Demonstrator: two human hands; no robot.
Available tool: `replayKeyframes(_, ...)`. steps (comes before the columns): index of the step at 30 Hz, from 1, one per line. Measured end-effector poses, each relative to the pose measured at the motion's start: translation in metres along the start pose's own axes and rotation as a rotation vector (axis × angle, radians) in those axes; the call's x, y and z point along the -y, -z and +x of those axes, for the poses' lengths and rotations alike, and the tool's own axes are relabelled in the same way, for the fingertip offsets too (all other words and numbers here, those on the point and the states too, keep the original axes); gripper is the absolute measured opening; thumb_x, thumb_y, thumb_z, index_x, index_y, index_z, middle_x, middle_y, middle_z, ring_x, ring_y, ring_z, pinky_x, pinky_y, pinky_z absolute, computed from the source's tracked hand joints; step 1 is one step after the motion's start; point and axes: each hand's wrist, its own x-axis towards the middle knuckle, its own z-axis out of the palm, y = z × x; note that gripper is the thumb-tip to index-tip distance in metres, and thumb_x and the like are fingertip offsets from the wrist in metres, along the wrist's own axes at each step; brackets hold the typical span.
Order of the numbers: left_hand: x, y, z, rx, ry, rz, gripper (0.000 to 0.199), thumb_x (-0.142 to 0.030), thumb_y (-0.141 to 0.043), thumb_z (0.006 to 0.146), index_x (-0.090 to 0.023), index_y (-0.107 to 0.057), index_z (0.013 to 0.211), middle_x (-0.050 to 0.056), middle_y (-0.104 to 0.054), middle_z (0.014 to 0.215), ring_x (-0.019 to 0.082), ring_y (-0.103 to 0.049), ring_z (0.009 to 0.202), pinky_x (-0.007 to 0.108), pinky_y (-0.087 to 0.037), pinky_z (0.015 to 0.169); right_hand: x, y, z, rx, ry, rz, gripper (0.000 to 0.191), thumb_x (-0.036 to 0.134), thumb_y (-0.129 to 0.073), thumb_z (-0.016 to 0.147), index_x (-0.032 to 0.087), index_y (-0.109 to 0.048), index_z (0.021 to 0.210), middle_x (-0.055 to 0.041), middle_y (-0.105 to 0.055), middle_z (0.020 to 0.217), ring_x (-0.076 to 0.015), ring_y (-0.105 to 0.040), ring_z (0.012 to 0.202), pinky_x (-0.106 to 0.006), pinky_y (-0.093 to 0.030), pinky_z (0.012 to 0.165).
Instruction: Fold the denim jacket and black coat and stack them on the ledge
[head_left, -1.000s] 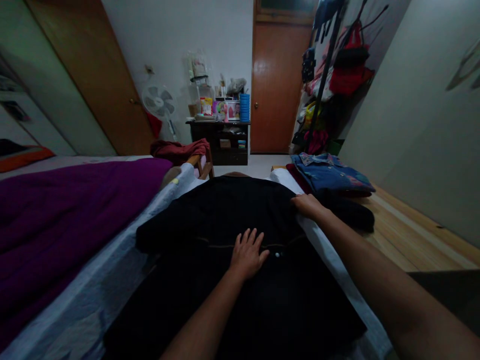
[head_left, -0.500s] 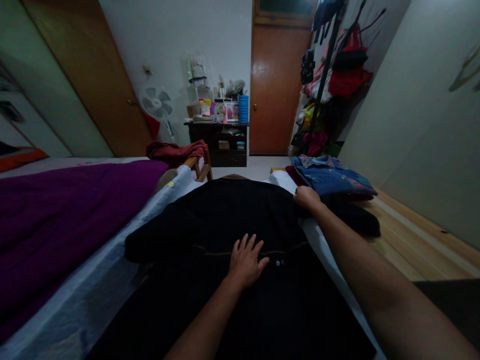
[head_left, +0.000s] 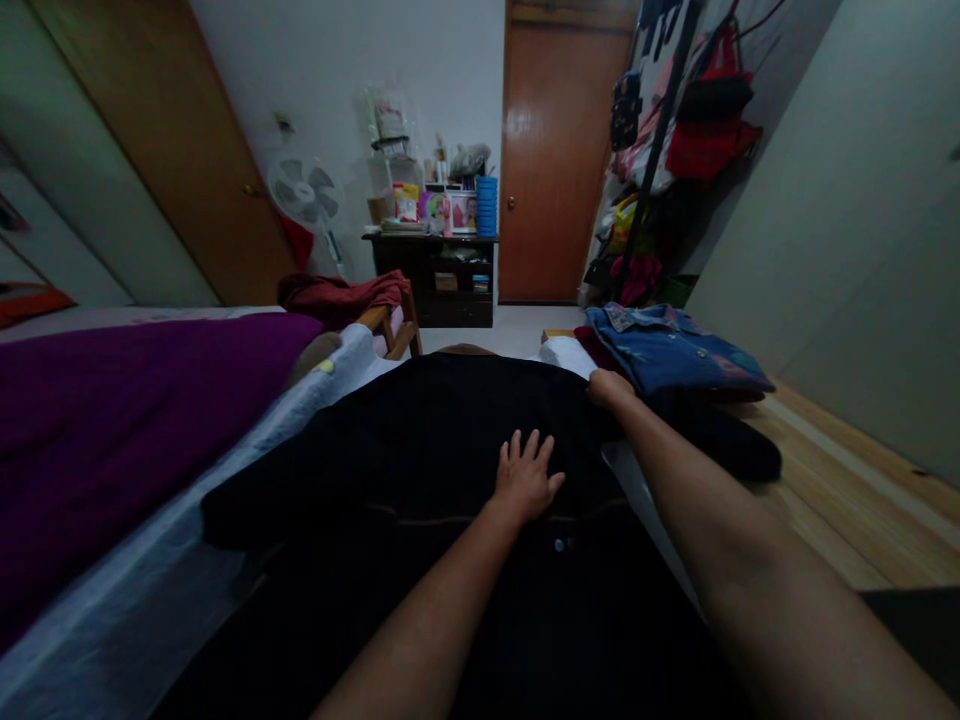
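Observation:
A black long-sleeved garment (head_left: pixel 420 440), which looks like a coat, lies spread out in front of me with its brown-edged collar at the far end. A brownish seam line crosses it, and two small buttons (head_left: pixel 562 545) show below that line. My left hand (head_left: pixel 527 478) rests flat on the upper part, fingers spread. At the right shoulder, my right hand (head_left: pixel 611 388) is closed on the cloth; its fingertips are partly hidden. One sleeve stretches to the left, the other lies to the right beyond my right forearm.
A folded blue denim garment (head_left: pixel 675 350) lies on the wooden surface (head_left: pixel 832 500) at right. Purple bedding (head_left: pixel 150 400) covers the left side. Farther back stand a white fan (head_left: pixel 304 190), a dark cabinet (head_left: pixel 405 280) and a wooden door (head_left: pixel 555 170). Bags (head_left: pixel 709 130) hang at the upper right.
My left hand has slid up and to the right over the black cloth, still flat. My right hand keeps its hold at the shoulder. The view has shifted slightly.

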Motion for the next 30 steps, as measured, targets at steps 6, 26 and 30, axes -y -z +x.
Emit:
replayKeyframes(6, 0.0, -0.01, 0.007, 0.011, -0.078, -0.006, 0.08, -0.076, -0.036, 0.079, -0.04, -0.018, 0.148, 0.003, -0.011, 0.159, 0.041, -0.001, 0.143, 0.062, -0.008, 0.111, -0.005, 0.013, 0.001, -0.204, 0.112, -0.036, 0.04, 0.023, -0.03, 0.095, 0.02, -0.056, 0.126, -0.0168, -0.052, 0.127, -0.0264, -0.054, 0.11, -0.034, -0.041, 0.085)
replayKeyframes(26, 0.024, 0.012, 0.01, 0.031, -0.119, -0.221, 0.046, -0.024, -0.041, 0.09, -0.023, -0.047, 0.135, 0.005, -0.046, 0.143, 0.019, -0.038, 0.134, 0.036, -0.026, 0.113, 0.123, -0.057, -0.026, 0.084, 0.253, 0.217, 0.046, 0.033, -0.04, 0.092, 0.008, -0.049, 0.129, -0.0191, -0.055, 0.129, -0.0271, -0.051, 0.119, -0.034, -0.04, 0.096)
replayKeyframes(30, 0.052, 0.018, -0.01, -0.105, 0.139, -0.06, 0.042, -0.022, -0.043, 0.088, -0.019, -0.052, 0.129, 0.009, -0.045, 0.144, 0.024, -0.029, 0.138, 0.045, -0.022, 0.114, 0.117, -0.08, -0.037, -0.023, 0.19, 0.265, 0.05, 0.034, -0.028, 0.096, 0.009, -0.039, 0.138, -0.0179, -0.041, 0.144, -0.0262, -0.036, 0.134, -0.038, -0.029, 0.107)
